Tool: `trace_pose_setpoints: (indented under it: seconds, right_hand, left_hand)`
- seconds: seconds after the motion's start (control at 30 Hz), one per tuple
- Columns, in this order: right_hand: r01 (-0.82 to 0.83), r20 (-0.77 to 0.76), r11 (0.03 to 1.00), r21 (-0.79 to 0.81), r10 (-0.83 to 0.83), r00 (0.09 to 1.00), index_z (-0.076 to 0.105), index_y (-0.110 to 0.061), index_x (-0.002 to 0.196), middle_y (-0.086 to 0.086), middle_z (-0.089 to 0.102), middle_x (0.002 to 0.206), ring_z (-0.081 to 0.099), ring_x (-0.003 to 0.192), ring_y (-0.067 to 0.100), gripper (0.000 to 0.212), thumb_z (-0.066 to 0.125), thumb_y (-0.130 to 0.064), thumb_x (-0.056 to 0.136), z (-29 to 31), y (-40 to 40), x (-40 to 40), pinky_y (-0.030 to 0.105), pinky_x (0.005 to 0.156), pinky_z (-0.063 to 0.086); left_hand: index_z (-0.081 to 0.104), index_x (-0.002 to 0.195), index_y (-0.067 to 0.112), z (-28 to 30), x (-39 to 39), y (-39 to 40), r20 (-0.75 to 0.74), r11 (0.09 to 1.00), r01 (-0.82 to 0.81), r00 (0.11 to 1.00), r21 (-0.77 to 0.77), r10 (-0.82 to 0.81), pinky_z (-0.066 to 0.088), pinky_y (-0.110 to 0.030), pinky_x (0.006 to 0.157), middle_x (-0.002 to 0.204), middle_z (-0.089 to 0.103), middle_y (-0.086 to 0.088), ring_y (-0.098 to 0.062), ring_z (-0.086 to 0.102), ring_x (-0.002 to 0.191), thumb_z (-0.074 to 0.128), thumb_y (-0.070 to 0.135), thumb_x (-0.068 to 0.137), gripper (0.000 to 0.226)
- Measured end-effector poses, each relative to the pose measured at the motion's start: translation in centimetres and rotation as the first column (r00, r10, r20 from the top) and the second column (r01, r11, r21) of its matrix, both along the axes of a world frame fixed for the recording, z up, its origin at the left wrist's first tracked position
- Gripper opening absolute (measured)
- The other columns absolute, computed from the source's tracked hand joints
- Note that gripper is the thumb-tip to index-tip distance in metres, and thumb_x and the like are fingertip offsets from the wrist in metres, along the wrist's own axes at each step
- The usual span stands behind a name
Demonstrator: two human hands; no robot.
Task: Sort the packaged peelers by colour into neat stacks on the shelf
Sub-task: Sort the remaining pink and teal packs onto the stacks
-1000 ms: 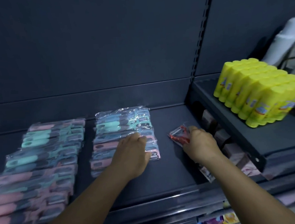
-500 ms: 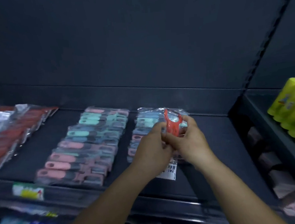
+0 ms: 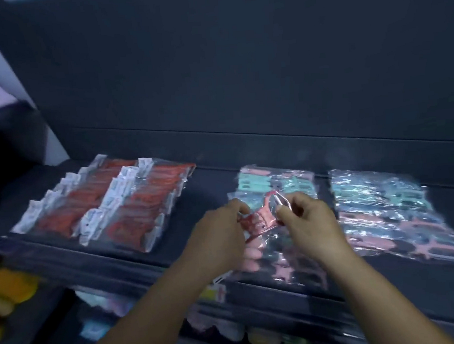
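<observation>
Both hands pinch one red packaged peeler point(image 3: 262, 218) above the shelf point(image 3: 211, 189).

Left hand point(image 3: 219, 232) and right hand point(image 3: 309, 225) each close a fingertip grip on its wrapper, over the mixed teal-and-pink stack point(image 3: 275, 184); red stacks point(image 3: 119, 204) lie left, another mixed stack point(image 3: 386, 213) right.

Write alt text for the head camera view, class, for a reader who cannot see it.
Two bare hands, left hand and right hand, hold one red packaged peeler above a dark shelf. Red packs lie stacked at left; mixed teal and pink packs lie at right.
</observation>
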State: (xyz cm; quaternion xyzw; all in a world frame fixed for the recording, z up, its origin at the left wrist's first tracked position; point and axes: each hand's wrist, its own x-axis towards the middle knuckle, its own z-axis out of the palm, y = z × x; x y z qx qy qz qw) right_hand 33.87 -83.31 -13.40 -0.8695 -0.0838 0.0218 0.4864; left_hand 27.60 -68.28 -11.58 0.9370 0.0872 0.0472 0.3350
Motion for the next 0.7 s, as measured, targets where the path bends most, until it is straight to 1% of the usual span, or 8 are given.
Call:
trace_pose_setpoints:
  seconds: [0.03, 0.07, 0.17, 0.27, 0.33, 0.47, 0.6, 0.7]
  right_hand:
    - [-0.001, -0.01, 1.0, -0.007, 0.001, 1.0, 0.06, -0.012, 0.068, 0.0, 0.06, 0.062, 0.054, 0.064, 0.019, 0.021, 0.06, -0.02, 0.087, 0.0, 1.6, -0.7, 0.027, 0.062, 0.042]
    - [0.0, -0.023, 1.0, 0.002, 0.0, 1.0, 0.058, -0.01, 0.065, 0.002, 0.059, 0.06, 0.053, 0.062, 0.02, 0.024, 0.06, -0.019, 0.087, -0.2, 3.1, -1.3, 0.027, 0.06, 0.042]
    - [-0.012, -0.073, 0.999, 0.039, 0.015, 0.997, 0.06, -0.007, 0.066, 0.006, 0.063, 0.061, 0.057, 0.061, 0.022, 0.023, 0.06, -0.017, 0.087, -0.7, 7.4, -2.7, 0.036, 0.066, 0.05]
    - [-0.054, -0.109, 0.998, 0.035, 0.058, 0.992, 0.065, -0.009, 0.073, 0.007, 0.07, 0.07, 0.061, 0.063, 0.02, 0.013, 0.062, -0.014, 0.085, -1.0, 11.0, -3.8, 0.032, 0.066, 0.05]
    - [-0.078, -0.124, 0.996, 0.049, 0.084, 0.989, 0.064, -0.01, 0.076, 0.005, 0.07, 0.07, 0.062, 0.064, 0.02, 0.008, 0.065, -0.013, 0.083, -1.1, 13.1, -4.2, 0.031, 0.066, 0.049]
    - [-0.136, -0.138, 0.991, -0.001, 0.134, 0.981, 0.061, -0.012, 0.07, -0.001, 0.067, 0.065, 0.056, 0.057, 0.013, 0.015, 0.066, -0.019, 0.082, -1.6, 16.6, -4.6, 0.027, 0.062, 0.045]
    - [-0.21, -0.16, 0.977, -0.031, 0.203, 0.966, 0.06, -0.013, 0.068, 0.004, 0.07, 0.068, 0.053, 0.053, 0.013, 0.015, 0.065, -0.019, 0.081, -2.5, 19.0, -4.5, 0.024, 0.056, 0.042]
    - [-0.257, -0.182, 0.964, -0.071, 0.24, 0.953, 0.056, -0.015, 0.069, 0.0, 0.063, 0.063, 0.052, 0.056, 0.015, 0.016, 0.065, -0.018, 0.081, -3.2, 20.1, -4.4, 0.026, 0.054, 0.039]
  left_hand:
    - [0.058, 0.1, 0.031, -0.2, -0.5, 1.8, -0.005, 1.0, 0.012, 1.0, 0.02, -0.012, 0.054, -0.027, 0.077, 0.094, 0.068, 0.012, -0.002, 0.064, 0.083, 0.047, 0.003, 0.086, 0.033]
    - [0.059, 0.101, 0.031, -0.3, -0.9, 3.5, -0.008, 0.998, 0.026, 1.0, 0.05, -0.026, 0.053, -0.031, 0.082, 0.097, 0.069, 0.01, -0.007, 0.064, 0.089, 0.048, 0.002, 0.084, 0.035]
    - [0.06, 0.098, 0.032, -1.0, -1.8, 8.7, -0.012, 0.993, 0.062, 0.998, 0.1, -0.061, 0.052, -0.036, 0.082, 0.098, 0.069, 0.007, -0.016, 0.063, 0.09, 0.049, -0.001, 0.082, 0.038]
    - [0.061, 0.097, 0.036, -1.0, -2.5, 13.1, -0.017, 0.979, 0.039, 0.999, 0.198, -0.036, 0.052, -0.036, 0.08, 0.1, 0.066, 0.008, -0.016, 0.062, 0.086, 0.049, 0.0, 0.085, 0.04]
    - [0.062, 0.101, 0.035, -0.8, -2.9, 15.7, -0.02, 0.97, 0.048, 0.999, 0.238, -0.044, 0.052, -0.035, 0.078, 0.102, 0.066, 0.005, -0.018, 0.062, 0.086, 0.049, 0.0, 0.085, 0.04]
    - [0.064, 0.109, 0.029, -0.6, -3.3, 19.4, 0.0, 0.935, 0.022, 1.0, 0.354, -0.024, 0.05, -0.029, 0.074, 0.103, 0.068, -0.001, -0.02, 0.06, 0.086, 0.051, -0.001, 0.087, 0.04]
    - [0.065, 0.111, 0.025, -1.4, -3.5, 21.7, 0.001, 0.876, 0.027, 0.999, 0.482, -0.032, 0.045, -0.027, 0.07, 0.1, 0.07, -0.003, -0.022, 0.062, 0.083, 0.055, -0.004, 0.082, 0.043]
    - [0.062, 0.118, 0.022, -2.4, -4.0, 22.6, -0.024, 0.838, 0.043, 0.999, 0.543, -0.036, 0.039, -0.028, 0.075, 0.103, 0.067, -0.004, -0.023, 0.061, 0.088, 0.053, -0.006, 0.082, 0.047]
